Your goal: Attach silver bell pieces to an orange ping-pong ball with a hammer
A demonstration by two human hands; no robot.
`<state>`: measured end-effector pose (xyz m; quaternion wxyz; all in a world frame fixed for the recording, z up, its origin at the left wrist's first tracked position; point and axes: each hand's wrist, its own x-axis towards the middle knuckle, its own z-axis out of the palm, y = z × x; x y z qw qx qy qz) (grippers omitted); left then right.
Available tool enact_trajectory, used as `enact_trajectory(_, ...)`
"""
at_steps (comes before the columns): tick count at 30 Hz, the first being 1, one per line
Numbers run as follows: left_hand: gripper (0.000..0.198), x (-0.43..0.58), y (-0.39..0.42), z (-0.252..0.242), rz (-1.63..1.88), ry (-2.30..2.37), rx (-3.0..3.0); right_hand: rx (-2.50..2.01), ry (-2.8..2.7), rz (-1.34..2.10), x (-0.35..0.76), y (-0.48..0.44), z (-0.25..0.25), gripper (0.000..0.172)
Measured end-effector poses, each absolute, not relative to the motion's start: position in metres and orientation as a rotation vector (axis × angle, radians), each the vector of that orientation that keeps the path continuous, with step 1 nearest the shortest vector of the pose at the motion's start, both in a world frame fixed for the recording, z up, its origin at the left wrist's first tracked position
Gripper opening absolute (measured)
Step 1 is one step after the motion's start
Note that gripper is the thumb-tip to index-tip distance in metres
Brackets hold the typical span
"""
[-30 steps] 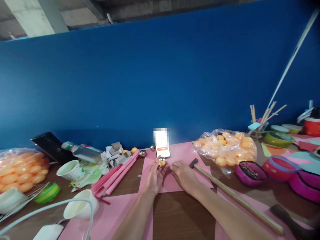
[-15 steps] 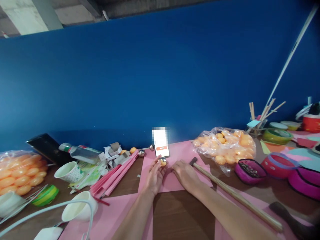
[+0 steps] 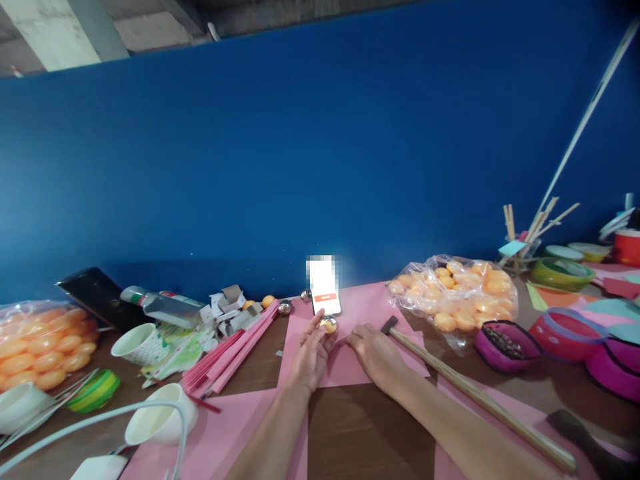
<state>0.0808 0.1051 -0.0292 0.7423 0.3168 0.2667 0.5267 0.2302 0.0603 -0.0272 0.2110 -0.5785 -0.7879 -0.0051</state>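
My left hand [image 3: 311, 357] is closed around a small shiny ball [image 3: 329, 325], part metallic and part orange, held between thumb and fingers above a pink paper sheet [image 3: 360, 303]. Beside it, my right hand [image 3: 373, 348] rests low over the same sheet with its fingers curled and pressed together; whatever may be in them is hidden. Just beyond the ball, a phone [image 3: 327, 305] with a lit screen leans near the blue wall. A hammer [image 3: 475, 393] with a wooden handle lies to the right of my right hand, its dark head close to the fingers.
Left are pink strips [image 3: 240, 353], small boxes [image 3: 230, 310], white cups [image 3: 163, 413], a plastic bottle [image 3: 163, 307] and a bag of orange balls [image 3: 45, 347]. Right stand another ball bag [image 3: 457, 293], a purple bowl [image 3: 507, 347] of small pieces and tape rolls [image 3: 563, 273]. Metallic balls [image 3: 285, 307] sit left of the phone.
Both hands stay almost in place, the left still holding the shiny ball. The whole view has shifted slightly, so things appear a little further right.
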Motion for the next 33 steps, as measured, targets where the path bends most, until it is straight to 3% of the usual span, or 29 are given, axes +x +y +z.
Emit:
enact_trajectory(17, 0.047, 0.082, 0.105, -0.03, 1.106, 0.681, 0.811, -1.525, -2.045, -0.065, 0.23, 0.056, -0.021, 0.017)
enact_trajectory(33, 0.047, 0.084, 0.101, -0.027, 1.073, 0.705, 0.852, -1.215, -1.602, 0.311, 0.229, 0.062, -0.026, 0.015)
